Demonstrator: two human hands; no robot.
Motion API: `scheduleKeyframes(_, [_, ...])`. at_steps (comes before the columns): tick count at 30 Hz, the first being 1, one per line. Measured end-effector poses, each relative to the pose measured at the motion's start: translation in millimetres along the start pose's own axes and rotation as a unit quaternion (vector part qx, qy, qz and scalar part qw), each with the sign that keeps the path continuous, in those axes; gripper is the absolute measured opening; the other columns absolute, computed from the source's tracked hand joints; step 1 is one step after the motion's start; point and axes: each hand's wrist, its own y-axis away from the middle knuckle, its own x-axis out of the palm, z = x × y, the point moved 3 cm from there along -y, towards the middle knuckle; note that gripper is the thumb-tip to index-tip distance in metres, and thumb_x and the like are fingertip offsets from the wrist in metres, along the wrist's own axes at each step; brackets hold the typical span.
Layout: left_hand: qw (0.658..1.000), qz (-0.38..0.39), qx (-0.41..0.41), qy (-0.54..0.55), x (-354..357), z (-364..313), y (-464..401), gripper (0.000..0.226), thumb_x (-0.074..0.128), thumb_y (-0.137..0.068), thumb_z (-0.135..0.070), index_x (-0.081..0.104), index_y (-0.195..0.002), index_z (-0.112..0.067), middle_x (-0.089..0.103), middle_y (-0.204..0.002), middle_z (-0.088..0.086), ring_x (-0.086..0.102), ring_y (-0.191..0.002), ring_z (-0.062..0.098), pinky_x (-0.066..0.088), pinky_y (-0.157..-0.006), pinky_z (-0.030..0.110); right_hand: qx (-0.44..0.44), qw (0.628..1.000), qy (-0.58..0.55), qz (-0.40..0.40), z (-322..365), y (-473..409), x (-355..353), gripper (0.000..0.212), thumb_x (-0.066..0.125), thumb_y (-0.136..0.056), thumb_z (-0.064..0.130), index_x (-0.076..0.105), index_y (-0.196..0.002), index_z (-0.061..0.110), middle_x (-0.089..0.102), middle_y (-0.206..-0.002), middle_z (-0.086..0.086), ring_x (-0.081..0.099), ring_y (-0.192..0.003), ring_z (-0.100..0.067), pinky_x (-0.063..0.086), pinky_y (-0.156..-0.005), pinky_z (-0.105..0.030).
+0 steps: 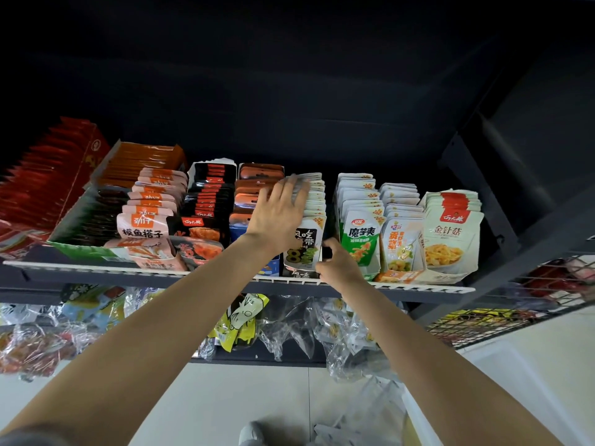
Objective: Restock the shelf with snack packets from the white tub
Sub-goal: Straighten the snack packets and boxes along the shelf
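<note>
now left hand (278, 214) flat atop seaweed packets (302, 244); right hand (338, 267) pinching front packet's edge.

One head-worn wide-angle camera is looking forward and slightly down along both outstretched forearms at a dark shelf (199, 278), sitting close enough that its rows of snack packets (360, 233) are filling the middle. The pale floor (225, 397) is showing below, straight lines bending near the edges.

A shop: dark shelf (96, 280) of ranked snack packets (454, 233), wire basket (502, 320) alongside
</note>
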Motion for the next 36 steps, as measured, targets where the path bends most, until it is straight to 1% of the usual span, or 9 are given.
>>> scheduleKeyframes(4, [0.999, 0.006, 0.05, -0.001, 3.5, 3.9, 0.4, 0.118, 0.072, -0.074, -0.045, -0.011, -0.148, -0.01, -0.009, -0.157, 0.015, -0.005, -0.146, 0.028, 0.0, -0.117, 0.041, 0.007, 0.999, 0.019, -0.036, 3.3, 1.7, 0.2, 0.036, 0.047, -0.085, -0.005, 0.049, -0.119, 0.006, 0.056, -0.081, -0.004, 0.047, -0.062, -0.013, 0.033, -0.047, -0.023])
scheduleKeyframes(8, [0.998, 0.009, 0.05, 0.021, 8.0, 3.9, -1.5, 0.113, 0.075, -0.075, -0.034, -0.007, -0.149, -0.009, -0.004, -0.158, 0.012, -0.002, -0.146, 0.024, 0.006, -0.117, 0.038, 0.016, 0.997, 0.059, -0.042, -5.2, 6.3, -1.6, 0.038, 0.051, -0.086, -0.002, 0.052, -0.124, 0.005, 0.064, -0.111, -0.013, 0.056, -0.079, -0.017, 0.042, -0.051, -0.019])
scheduleKeyframes(11, [0.999, 0.012, 0.048, 0.021, 8.1, 2.4, -3.3, 0.113, 0.074, -0.075, -0.035, -0.007, -0.149, -0.008, -0.004, -0.158, 0.013, -0.003, -0.146, 0.025, 0.005, -0.117, 0.039, -0.033, 0.994, 0.087, -0.055, 2.0, 10.3, -3.7, 0.033, 0.05, -0.09, 0.005, 0.049, -0.123, 0.005, 0.065, -0.101, -0.014, 0.062, -0.074, -0.021, 0.045, -0.053, -0.021])
scheduleKeyframes(15, [0.998, 0.02, 0.059, 0.02, 6.6, 6.2, -2.3, 0.114, 0.071, -0.076, -0.044, -0.009, -0.149, -0.01, -0.007, -0.158, 0.011, -0.005, -0.146, 0.023, 0.0, -0.117, 0.039, -0.122, 0.974, 0.175, -0.076, 15.6, 9.9, -6.5, 0.017, 0.047, -0.091, 0.004, 0.045, -0.108, 0.004, 0.058, -0.073, -0.009, 0.048, -0.05, -0.011, 0.033, -0.035, -0.014])
scheduleKeyframes(19, [0.998, -0.024, 0.061, 0.026, 9.4, 4.2, 6.9, 0.105, 0.069, -0.079, -0.041, -0.002, -0.15, -0.013, 0.003, -0.159, 0.008, 0.005, -0.146, 0.021, 0.005, -0.117, 0.037, -0.133, 0.967, 0.198, -0.087, 14.3, 8.6, -9.0, 0.013, 0.046, -0.091, 0.003, 0.048, -0.104, 0.001, 0.06, -0.075, -0.012, 0.054, -0.058, -0.017, 0.041, -0.045, -0.021])
scheduleKeyframes(23, [0.996, -0.052, 0.071, -0.01, 14.2, -0.6, 12.7, 0.103, 0.069, -0.079, -0.042, -0.001, -0.15, -0.015, 0.008, -0.158, 0.011, 0.011, -0.145, 0.025, 0.01, -0.116, 0.043, -0.102, 0.97, 0.196, -0.105, 13.6, 5.3, 0.7, 0.023, 0.052, -0.09, 0.005, 0.042, -0.11, 0.002, 0.06, -0.077, -0.012, 0.058, -0.062, -0.021, 0.046, -0.045, -0.023])
scheduleKeyframes(27, [0.996, -0.046, 0.06, -0.054, 20.0, -5.1, 14.7, 0.113, 0.076, -0.071, -0.045, 0.0, -0.149, -0.013, 0.012, -0.156, 0.017, 0.016, -0.144, 0.029, 0.014, -0.115, 0.047, -0.08, 0.969, 0.215, -0.095, 12.9, 2.9, 10.0, 0.019, 0.047, -0.094, 0.005, 0.05, -0.111, -0.004, 0.063, -0.086, -0.016, 0.063, -0.068, -0.024, 0.054, -0.052, -0.028])
scheduleKeyframes(31, [0.996, -0.062, 0.029, -0.06, 21.1, -8.3, 15.3, 0.12, 0.087, -0.053, -0.043, 0.015, -0.143, -0.012, 0.035, -0.148, 0.018, 0.037, -0.135, 0.029, 0.032, -0.108, 0.046, -0.078, 0.964, 0.234, -0.104, 14.4, 5.8, 11.2, 0.015, 0.047, -0.094, 0.001, 0.051, -0.108, -0.003, 0.064, -0.086, -0.018, 0.066, -0.073, -0.027, 0.057, -0.06, -0.033])
scheduleKeyframes(36, [0.995, -0.064, 0.032, -0.064, 22.2, -12.3, 14.2, 0.112, 0.082, -0.065, -0.034, 0.007, -0.146, -0.012, 0.023, -0.153, 0.019, 0.026, -0.141, 0.03, 0.028, -0.11, 0.045, -0.077, 0.958, 0.252, -0.116, 11.5, 4.8, 11.8, 0.016, 0.044, -0.094, -0.003, 0.05, -0.108, -0.003, 0.064, -0.084, -0.015, 0.065, -0.075, -0.026, 0.055, -0.061, -0.028])
